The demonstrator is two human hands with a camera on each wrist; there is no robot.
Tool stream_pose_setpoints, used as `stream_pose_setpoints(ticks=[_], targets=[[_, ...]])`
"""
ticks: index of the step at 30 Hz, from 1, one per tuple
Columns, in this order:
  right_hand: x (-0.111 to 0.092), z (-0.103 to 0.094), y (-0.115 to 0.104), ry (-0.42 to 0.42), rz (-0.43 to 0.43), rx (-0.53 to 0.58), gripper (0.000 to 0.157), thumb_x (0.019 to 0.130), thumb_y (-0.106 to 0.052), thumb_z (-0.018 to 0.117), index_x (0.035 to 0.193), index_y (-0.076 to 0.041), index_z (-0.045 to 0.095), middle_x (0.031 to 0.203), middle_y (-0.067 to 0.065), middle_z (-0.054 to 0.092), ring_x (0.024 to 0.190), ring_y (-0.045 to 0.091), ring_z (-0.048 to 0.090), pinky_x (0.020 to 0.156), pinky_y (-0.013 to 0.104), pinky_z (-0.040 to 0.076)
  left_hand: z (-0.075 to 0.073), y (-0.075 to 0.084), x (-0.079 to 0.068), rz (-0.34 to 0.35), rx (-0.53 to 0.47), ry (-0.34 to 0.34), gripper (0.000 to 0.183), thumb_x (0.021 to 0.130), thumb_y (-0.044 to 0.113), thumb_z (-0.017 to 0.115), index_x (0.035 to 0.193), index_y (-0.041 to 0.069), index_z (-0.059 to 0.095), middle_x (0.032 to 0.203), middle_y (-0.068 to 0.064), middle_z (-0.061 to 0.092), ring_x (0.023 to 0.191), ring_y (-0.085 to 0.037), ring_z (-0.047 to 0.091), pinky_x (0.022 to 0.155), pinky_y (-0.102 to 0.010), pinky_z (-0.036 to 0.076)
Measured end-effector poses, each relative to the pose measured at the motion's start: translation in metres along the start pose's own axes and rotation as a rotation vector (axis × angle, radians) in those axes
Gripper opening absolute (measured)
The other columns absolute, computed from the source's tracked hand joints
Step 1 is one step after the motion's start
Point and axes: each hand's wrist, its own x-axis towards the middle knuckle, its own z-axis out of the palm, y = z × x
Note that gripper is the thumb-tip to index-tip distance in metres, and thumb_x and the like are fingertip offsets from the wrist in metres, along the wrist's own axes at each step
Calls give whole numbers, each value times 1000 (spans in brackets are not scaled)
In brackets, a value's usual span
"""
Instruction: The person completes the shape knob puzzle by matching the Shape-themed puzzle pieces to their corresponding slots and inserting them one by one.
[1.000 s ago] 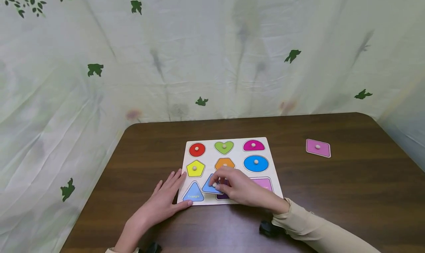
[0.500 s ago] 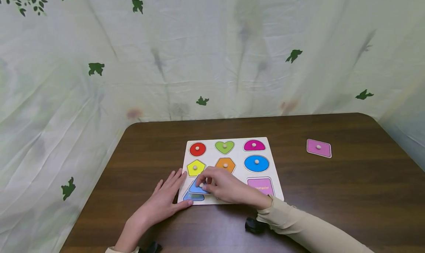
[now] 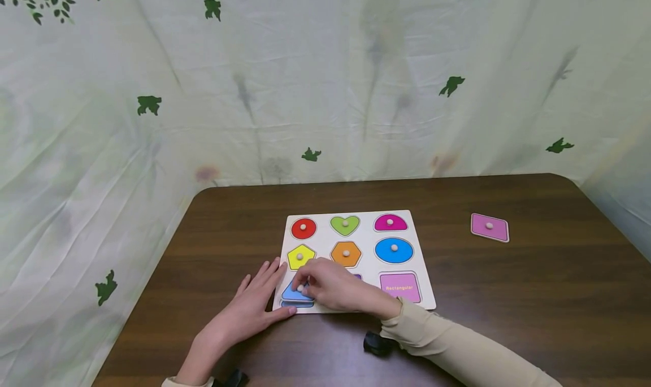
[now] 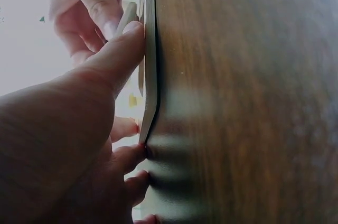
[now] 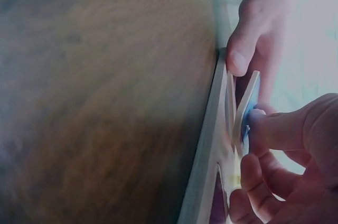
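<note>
A white shape-puzzle board [image 3: 325,229] lies on the brown table. My right hand [image 3: 333,285] pinches the small knob of a blue triangle puzzle piece [image 3: 293,292] over the board's near left corner. Below the piece, a strip of the blue triangle recess [image 3: 300,304] shows. In the right wrist view, the triangle piece [image 5: 244,113] stands slightly tilted, apart from the board at one end. My left hand [image 3: 254,302] rests spread at the board's left edge, thumb on the near corner. The thumb [image 4: 124,49] also shows on the board's edge in the left wrist view.
Red circle [image 3: 303,228], green heart [image 3: 344,225], yellow pentagon [image 3: 300,256], orange hexagon [image 3: 346,254] and other knobbed pieces sit in the board. A pink recess [image 3: 399,287] labelled "Rectangular" shows at near right. A loose pink rectangle piece [image 3: 489,227] lies farther right on the table [image 3: 508,296].
My right hand has carried the blue triangle piece leftward, from the middle of the near row to over the triangle recess. The left hand has stayed in place.
</note>
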Motion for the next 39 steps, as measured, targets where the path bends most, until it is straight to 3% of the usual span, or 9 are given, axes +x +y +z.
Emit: stream_pose_setpoints(ticks=[12,24,30,39], targets=[[4,4,-4,-44,-34,-80,15,89,-9,72,95,-22,75,87,-12,65,83,4,50,76,19,42,2,-2,-1,2,-21,-5,98,82,60,70,157,13,27,163,-8,14,149,-33,8,112,-66,6],[4,5,-7,-32,-9,-149,14,88,-11,74,95,-23,75,87,-14,60,84,6,49,77,19,42,2,-2,0,-1,-26,-1,98,83,60,69,157,13,27,163,-7,14,149,-33,9,112,-67,7],[3,4,-4,-45,-15,-122,16,88,-12,73,101,-22,76,93,-13,62,89,5,51,81,20,44,3,-2,0,-10,-24,-10,99,82,61,69,157,14,27,164,-8,14,149,-33,8,112,-67,6],[-5,-11,-2,-37,58,-18,20,89,-16,74,108,-23,74,100,-15,63,95,6,53,82,22,47,1,-1,1,-12,-13,-7,98,82,61,69,157,14,27,163,-8,15,149,-34,9,112,-67,7]])
